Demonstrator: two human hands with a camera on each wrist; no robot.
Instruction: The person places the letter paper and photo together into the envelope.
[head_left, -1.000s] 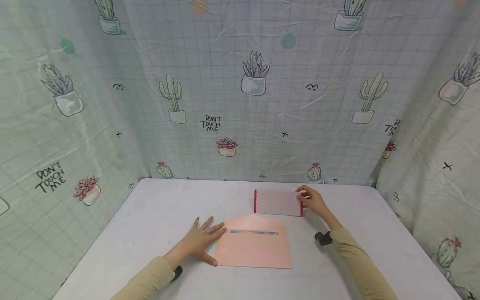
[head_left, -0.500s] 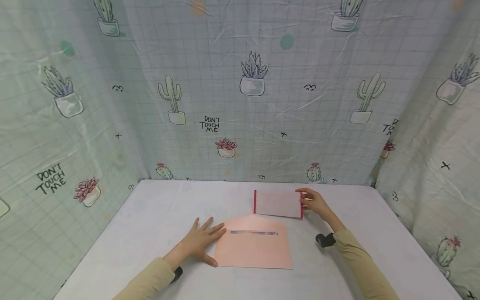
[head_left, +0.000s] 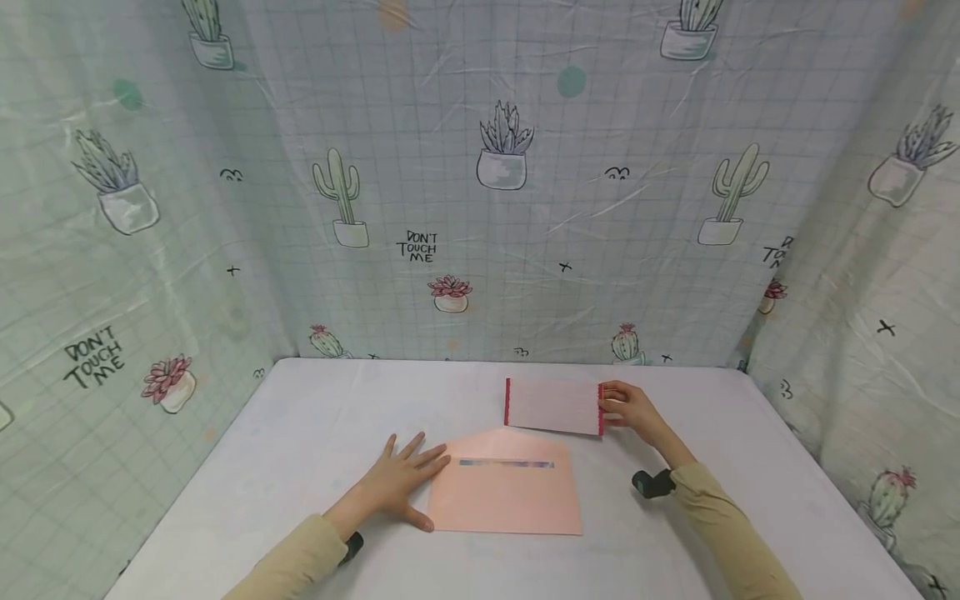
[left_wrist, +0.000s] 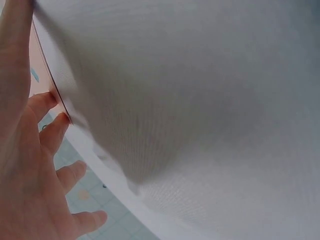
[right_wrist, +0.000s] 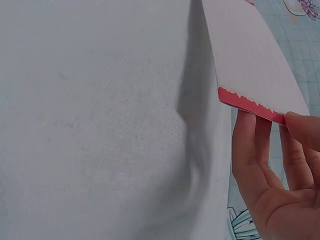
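Note:
A peach-coloured envelope (head_left: 502, 502), its pointed flap side facing away and a thin bluish printed strip across it, lies in the middle of the table. My left hand (head_left: 399, 485) rests spread at its left edge, fingertips on the paper. In the left wrist view, fingers (left_wrist: 54, 137) touch the envelope's edge. Beyond the envelope, my right hand (head_left: 637, 419) pinches the right end of a pale card (head_left: 553, 406) with red strips at both ends. From the right wrist, the card (right_wrist: 255, 57) is tilted, with the thumb on top and fingers beneath its red, jagged-bordered end.
A white cloth covers the table (head_left: 300, 442). Behind it and on both sides hang curtains (head_left: 420, 192) printed with cacti. Dark wrist devices (head_left: 652, 483) sit under both forearms, which wear beige sleeves (head_left: 720, 525).
The right hand's fingers have slid from over the card's top corner down to its right edge. The card stays in about the same place. The left hand and envelope keep still.

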